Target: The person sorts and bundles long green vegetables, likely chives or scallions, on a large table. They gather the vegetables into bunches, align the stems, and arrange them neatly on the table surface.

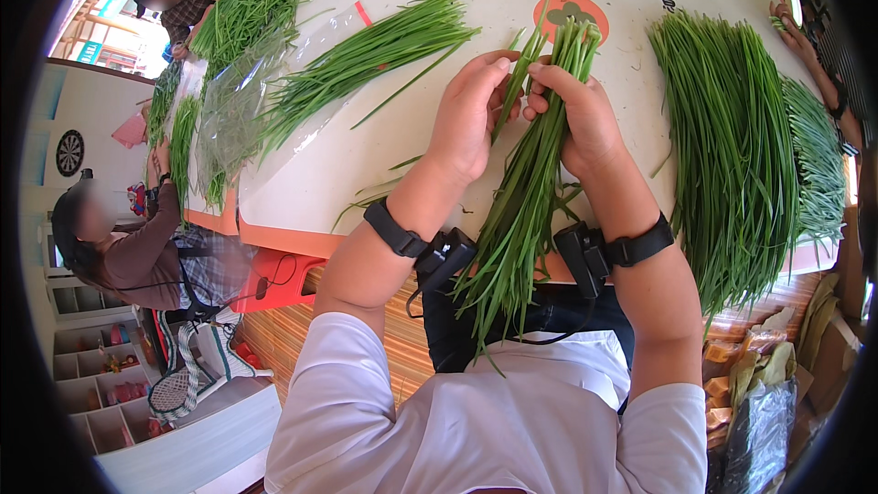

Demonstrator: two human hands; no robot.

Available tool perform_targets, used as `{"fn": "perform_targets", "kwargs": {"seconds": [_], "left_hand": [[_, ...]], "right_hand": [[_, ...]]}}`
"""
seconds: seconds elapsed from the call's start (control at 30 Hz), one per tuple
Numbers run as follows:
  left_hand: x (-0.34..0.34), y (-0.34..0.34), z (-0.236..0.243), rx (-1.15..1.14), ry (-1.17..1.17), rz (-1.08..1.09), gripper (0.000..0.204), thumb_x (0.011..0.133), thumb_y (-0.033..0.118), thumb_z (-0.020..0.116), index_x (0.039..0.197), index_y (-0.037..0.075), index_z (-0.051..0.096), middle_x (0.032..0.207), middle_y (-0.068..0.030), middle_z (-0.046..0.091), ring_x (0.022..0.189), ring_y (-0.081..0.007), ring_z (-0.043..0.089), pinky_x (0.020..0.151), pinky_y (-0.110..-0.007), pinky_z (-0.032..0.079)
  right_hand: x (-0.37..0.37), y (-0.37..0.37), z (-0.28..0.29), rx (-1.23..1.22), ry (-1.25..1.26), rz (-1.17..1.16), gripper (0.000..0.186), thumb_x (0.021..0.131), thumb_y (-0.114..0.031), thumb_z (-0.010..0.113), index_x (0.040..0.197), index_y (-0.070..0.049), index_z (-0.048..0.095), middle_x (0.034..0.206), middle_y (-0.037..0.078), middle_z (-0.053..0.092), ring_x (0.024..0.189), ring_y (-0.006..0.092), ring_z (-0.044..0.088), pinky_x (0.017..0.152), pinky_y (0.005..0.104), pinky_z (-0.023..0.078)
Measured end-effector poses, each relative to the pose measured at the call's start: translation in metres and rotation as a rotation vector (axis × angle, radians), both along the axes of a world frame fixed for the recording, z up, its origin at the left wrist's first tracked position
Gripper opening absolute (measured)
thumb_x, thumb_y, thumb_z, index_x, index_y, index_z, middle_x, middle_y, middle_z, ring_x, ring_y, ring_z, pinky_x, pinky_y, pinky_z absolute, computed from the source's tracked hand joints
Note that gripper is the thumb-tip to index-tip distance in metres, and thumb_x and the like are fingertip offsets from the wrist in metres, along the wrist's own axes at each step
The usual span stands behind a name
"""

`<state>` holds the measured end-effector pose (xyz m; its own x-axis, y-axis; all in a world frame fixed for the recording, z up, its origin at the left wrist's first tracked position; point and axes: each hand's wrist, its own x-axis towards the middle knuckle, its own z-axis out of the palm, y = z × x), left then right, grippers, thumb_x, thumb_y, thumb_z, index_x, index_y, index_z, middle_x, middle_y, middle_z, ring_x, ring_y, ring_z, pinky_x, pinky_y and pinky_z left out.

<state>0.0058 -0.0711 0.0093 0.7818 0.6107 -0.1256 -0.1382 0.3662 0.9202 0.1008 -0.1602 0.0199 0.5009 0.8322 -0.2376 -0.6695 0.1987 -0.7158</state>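
Observation:
My right hand is closed around a bunch of green garlic chives, near its pale cut ends. The long leaves hang down over the table edge toward my lap. Beside it, my left hand pinches a few separate garlic chives between thumb and fingers. Both hands are close together above the table, their fingertips almost meeting. A wide, thick pile of garlic chives lies to the right of my right hand. Farther left, a looser heap of garlic chives rests partly on a clear plastic bag.
Loose stalks lie on the white table, which has an orange border. More chives are heaped at the far left. Two people work along the left side, and another person's hand shows at the right. A red stool stands below the table's left part.

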Motion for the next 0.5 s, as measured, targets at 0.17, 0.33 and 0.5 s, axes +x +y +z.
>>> {"fn": "perform_targets", "kwargs": {"seconds": [0.17, 0.33, 0.5], "left_hand": [[0.000, 0.003, 0.004, -0.027, 0.028, -0.079, 0.028, 0.088, 0.027, 0.047, 0.101, 0.003, 0.053, 0.083, -0.0062, 0.057, 0.070, -0.0155, 0.053, 0.062, -0.028, 0.041], [0.001, 0.008, 0.005, -0.020, -0.003, -0.045, 0.028, 0.088, 0.027, 0.048, 0.101, 0.003, 0.053, 0.086, -0.0069, 0.056, 0.069, -0.0164, 0.052, 0.061, -0.028, 0.041], [0.000, 0.014, 0.002, -0.011, -0.055, -0.133, 0.030, 0.088, 0.027, 0.047, 0.104, 0.003, 0.051, 0.085, -0.0064, 0.053, 0.070, -0.0169, 0.051, 0.058, -0.029, 0.041]], "right_hand": [[0.002, 0.000, -0.003, 0.024, 0.009, 0.056, 0.007, 0.077, -0.009, 0.057, 0.078, -0.003, 0.053, 0.059, 0.003, 0.048, 0.052, 0.0132, 0.047, 0.051, 0.0263, 0.041], [0.002, 0.000, -0.003, 0.010, -0.052, 0.110, 0.008, 0.079, -0.010, 0.055, 0.081, -0.003, 0.052, 0.065, 0.002, 0.048, 0.053, 0.0102, 0.045, 0.054, 0.0259, 0.042], [0.000, 0.001, -0.002, 0.033, -0.061, 0.143, 0.008, 0.075, -0.008, 0.058, 0.079, -0.004, 0.053, 0.062, 0.002, 0.048, 0.052, 0.0120, 0.047, 0.051, 0.0254, 0.040]]}}
